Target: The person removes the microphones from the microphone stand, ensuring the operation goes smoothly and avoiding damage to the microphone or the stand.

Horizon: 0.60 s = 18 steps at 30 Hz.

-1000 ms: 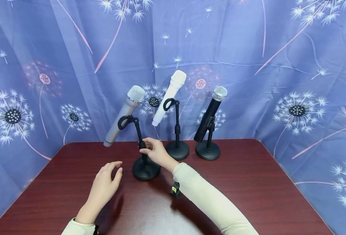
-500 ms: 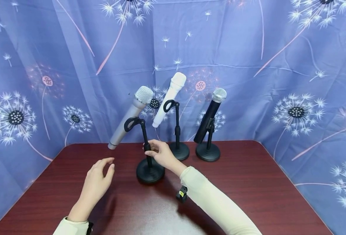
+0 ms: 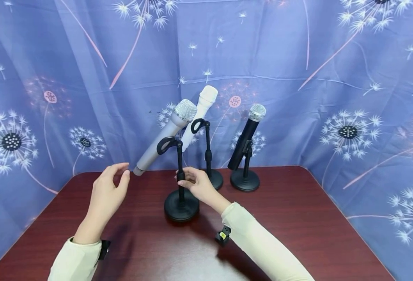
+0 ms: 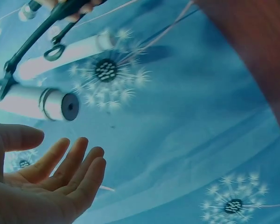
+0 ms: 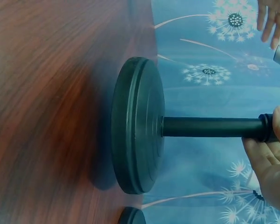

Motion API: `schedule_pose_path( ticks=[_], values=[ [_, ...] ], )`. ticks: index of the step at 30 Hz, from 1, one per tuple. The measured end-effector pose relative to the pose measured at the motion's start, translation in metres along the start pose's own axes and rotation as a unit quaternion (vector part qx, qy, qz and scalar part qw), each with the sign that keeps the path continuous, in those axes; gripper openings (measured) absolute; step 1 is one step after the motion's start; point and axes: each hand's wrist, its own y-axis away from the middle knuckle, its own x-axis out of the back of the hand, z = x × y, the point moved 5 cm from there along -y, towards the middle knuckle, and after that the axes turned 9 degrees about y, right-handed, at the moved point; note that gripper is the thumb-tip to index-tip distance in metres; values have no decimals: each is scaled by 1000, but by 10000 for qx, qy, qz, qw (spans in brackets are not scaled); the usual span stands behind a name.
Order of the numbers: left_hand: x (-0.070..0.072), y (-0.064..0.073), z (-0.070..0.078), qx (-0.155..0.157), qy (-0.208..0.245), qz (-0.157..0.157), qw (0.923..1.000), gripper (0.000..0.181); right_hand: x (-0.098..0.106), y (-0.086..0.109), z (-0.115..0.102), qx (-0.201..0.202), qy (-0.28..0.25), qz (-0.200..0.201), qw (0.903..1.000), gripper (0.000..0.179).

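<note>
A silver-grey microphone (image 3: 162,137) leans in the clip of a black desk stand (image 3: 181,203), its mesh head up to the right. My right hand (image 3: 203,188) grips the stand's upright, thumb and fingers around the collar. In the right wrist view the round base (image 5: 139,126) shows side-on close to the table; I cannot tell whether it touches. My left hand (image 3: 106,191) hovers left of the microphone's lower end, fingers loosely bent and holding nothing. The left wrist view shows that end (image 4: 67,106) just above the left fingers (image 4: 86,175), apart from them.
Behind, a white microphone (image 3: 206,97) rests in a second black stand (image 3: 208,154). Farther right stands a black microphone (image 3: 245,140) with a silver head on a third stand (image 3: 245,181). A blue dandelion-print curtain (image 3: 280,50) hangs behind the dark red table (image 3: 280,222).
My right hand has shifted the stand with the grey microphone to the right, where it now overlaps the white microphone. My left hand has risen and moved left, away from the stand.
</note>
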Motion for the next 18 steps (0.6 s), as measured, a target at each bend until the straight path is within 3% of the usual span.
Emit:
schedule_pose_path(
  ticks=[6, 13, 18],
  values=[
    [-8, -18, 18, -64, 353, -322, 9988, 28, 6, 5, -5, -27, 17, 57, 10000, 27],
    [-21, -37, 46, -198, 746, -612, 9951, 32, 1, 5, 23, -13, 41, 122, 9999, 29],
    [-33, -46, 61, -286, 915, -867, 9916, 39, 3, 10, 24, -57, 21, 142, 9999, 27]
  ],
)
